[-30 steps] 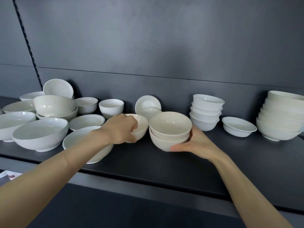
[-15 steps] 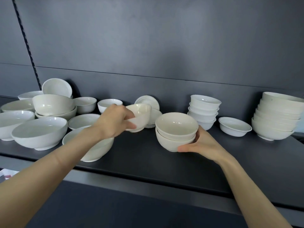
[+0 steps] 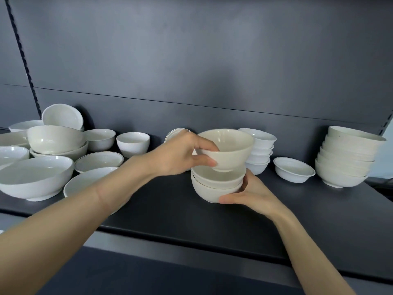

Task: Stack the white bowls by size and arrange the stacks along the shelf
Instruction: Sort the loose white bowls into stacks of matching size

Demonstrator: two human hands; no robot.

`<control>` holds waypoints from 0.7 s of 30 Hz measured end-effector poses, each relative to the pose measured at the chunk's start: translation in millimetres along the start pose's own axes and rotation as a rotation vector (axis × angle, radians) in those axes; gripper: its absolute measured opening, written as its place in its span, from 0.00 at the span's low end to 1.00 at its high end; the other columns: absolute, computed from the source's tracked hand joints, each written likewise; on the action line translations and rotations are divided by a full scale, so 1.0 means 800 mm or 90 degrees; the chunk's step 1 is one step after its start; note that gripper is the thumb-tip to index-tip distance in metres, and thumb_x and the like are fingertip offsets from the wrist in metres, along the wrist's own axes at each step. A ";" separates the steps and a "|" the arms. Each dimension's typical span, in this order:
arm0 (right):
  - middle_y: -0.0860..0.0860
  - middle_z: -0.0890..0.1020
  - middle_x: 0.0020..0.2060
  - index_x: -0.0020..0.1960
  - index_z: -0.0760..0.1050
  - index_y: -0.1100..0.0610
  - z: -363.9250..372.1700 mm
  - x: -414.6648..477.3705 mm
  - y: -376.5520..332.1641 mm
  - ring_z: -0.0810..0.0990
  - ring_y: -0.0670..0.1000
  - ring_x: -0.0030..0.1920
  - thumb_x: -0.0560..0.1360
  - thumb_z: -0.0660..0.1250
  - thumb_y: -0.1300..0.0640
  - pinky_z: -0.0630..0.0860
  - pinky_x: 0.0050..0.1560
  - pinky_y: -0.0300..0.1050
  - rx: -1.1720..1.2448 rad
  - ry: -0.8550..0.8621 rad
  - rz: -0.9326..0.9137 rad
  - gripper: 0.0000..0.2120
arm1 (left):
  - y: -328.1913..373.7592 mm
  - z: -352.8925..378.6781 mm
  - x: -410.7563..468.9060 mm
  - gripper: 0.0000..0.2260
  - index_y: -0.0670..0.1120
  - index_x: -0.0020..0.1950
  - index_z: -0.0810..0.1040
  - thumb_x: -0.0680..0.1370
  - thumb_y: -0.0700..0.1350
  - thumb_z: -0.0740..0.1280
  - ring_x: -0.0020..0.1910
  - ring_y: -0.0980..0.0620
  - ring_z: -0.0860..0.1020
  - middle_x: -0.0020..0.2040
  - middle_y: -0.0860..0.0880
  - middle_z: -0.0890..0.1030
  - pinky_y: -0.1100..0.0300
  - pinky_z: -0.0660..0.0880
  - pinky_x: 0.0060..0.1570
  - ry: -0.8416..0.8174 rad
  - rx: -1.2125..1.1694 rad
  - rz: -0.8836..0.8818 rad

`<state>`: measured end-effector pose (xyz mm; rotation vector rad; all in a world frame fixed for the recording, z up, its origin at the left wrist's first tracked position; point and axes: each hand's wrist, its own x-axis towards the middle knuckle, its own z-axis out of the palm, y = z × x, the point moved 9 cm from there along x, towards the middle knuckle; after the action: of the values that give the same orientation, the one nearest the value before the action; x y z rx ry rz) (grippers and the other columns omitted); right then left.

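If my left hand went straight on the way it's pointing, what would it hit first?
Probably the stack of small white bowls just beyond the cream bowl the left hand grips; depth there is unclear.

The two-bowl stack (image 3: 212, 188) stands mid-shelf (image 3: 170, 209). Directly over it a single bowl (image 3: 229, 145) hangs in the left hand (image 3: 180, 154); the right hand (image 3: 251, 192) cups the stack's right side. Behind and right of the stack stands a shorter stack (image 3: 261, 150) — farther right a lone shallow bowl (image 3: 294, 169), then a tall stack (image 3: 346, 158). Well to its left lies a crowd of loose bowls (image 3: 36, 177); behind-left, a plate (image 3: 174, 133) shows, half hidden.
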<state>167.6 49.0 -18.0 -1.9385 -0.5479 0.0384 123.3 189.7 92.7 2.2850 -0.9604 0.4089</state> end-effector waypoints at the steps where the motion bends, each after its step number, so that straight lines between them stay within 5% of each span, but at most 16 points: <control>1: 0.39 0.81 0.57 0.65 0.68 0.47 0.000 0.000 0.001 0.78 0.40 0.58 0.62 0.80 0.65 0.76 0.56 0.37 0.002 -0.001 0.002 0.38 | -0.002 0.007 0.001 0.05 0.44 0.49 0.84 0.74 0.42 0.72 0.42 0.58 0.78 0.40 0.58 0.82 0.66 0.73 0.49 -0.015 0.002 0.001; 10: 0.41 0.78 0.62 0.69 0.64 0.44 -0.002 0.006 0.015 0.76 0.43 0.63 0.58 0.83 0.54 0.73 0.64 0.53 -0.021 0.009 0.018 0.46 | -0.031 0.034 -0.009 0.10 0.48 0.51 0.83 0.74 0.50 0.68 0.58 0.46 0.77 0.48 0.49 0.82 0.48 0.67 0.68 -0.069 0.016 -0.021; 15: 0.40 0.78 0.62 0.70 0.64 0.44 -0.002 0.007 0.016 0.76 0.43 0.63 0.58 0.83 0.54 0.73 0.65 0.53 -0.027 0.006 0.019 0.46 | -0.034 0.044 -0.011 0.06 0.43 0.53 0.82 0.78 0.41 0.67 0.49 0.65 0.75 0.42 0.64 0.79 0.60 0.52 0.75 -0.093 0.028 0.020; 21: 0.42 0.77 0.64 0.71 0.63 0.44 -0.001 0.008 0.015 0.75 0.45 0.65 0.57 0.83 0.51 0.72 0.65 0.54 -0.029 0.001 0.014 0.47 | -0.041 0.051 -0.020 0.13 0.48 0.58 0.80 0.78 0.51 0.64 0.58 0.50 0.73 0.54 0.53 0.80 0.59 0.54 0.73 -0.065 0.053 0.010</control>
<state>178.1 47.3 -27.2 -1.9890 -0.5293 0.0385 138.1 189.6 40.1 2.3946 -1.0292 0.3472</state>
